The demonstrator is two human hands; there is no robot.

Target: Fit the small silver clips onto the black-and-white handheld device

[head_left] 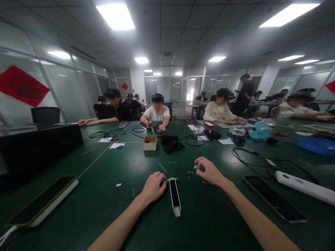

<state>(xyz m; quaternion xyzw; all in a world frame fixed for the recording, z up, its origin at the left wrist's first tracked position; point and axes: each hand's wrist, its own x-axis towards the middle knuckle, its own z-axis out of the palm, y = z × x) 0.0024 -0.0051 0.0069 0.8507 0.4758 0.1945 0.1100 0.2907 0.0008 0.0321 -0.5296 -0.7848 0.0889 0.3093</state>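
Observation:
My left hand (154, 186) rests on the green table (104, 216) with its fingers curled together. Its fingertips meet a thin light rod (177, 179) that crosses the top end of a narrow white-framed device (175, 195) with a dark middle. What the fingers enclose is hidden. To the right, my right hand (208, 170) is held low over the table with thumb and forefinger bent together. A small pale piece (195, 166) shows at its fingertips, too small to name. Several tiny ring-like parts (188, 172) lie between my hands.
A phone (273, 198) and a white power bank (303, 186) lie right; a green-edged phone (43, 200) lies left. Ahead stand a small open box (149, 143) and a black box (169, 137). Cables (251, 153) and a blue tray (316, 145) are right. People sit opposite.

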